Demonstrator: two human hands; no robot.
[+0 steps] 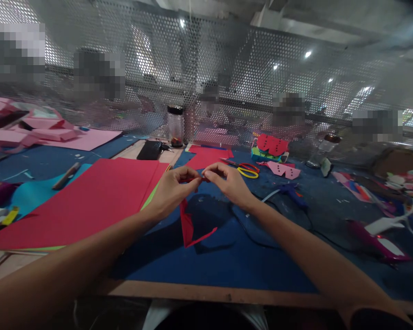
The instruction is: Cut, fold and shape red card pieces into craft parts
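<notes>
My left hand [174, 190] and my right hand [229, 185] meet fingertip to fingertip above the blue mat [261, 266], both in a pinch. What lies between the fingertips is too small and hidden to make out. Just under my left hand hangs a folded red paper strip [188, 227], bent at its low corner, one narrow end pointing right. It seems held by my left hand; its upper end is hidden behind the fingers. Its shadow falls on the mat. Beyond my right hand lie scissors [248, 171] with yellow and red handles.
Large red sheets [86, 201] lie left, with a craft knife [66, 176] on turquoise paper. A blue glue gun [293, 195] and its cord lie right, with a magenta glue gun [380, 240] farther right. A jar [175, 126] stands before the perforated metal screen [220, 78].
</notes>
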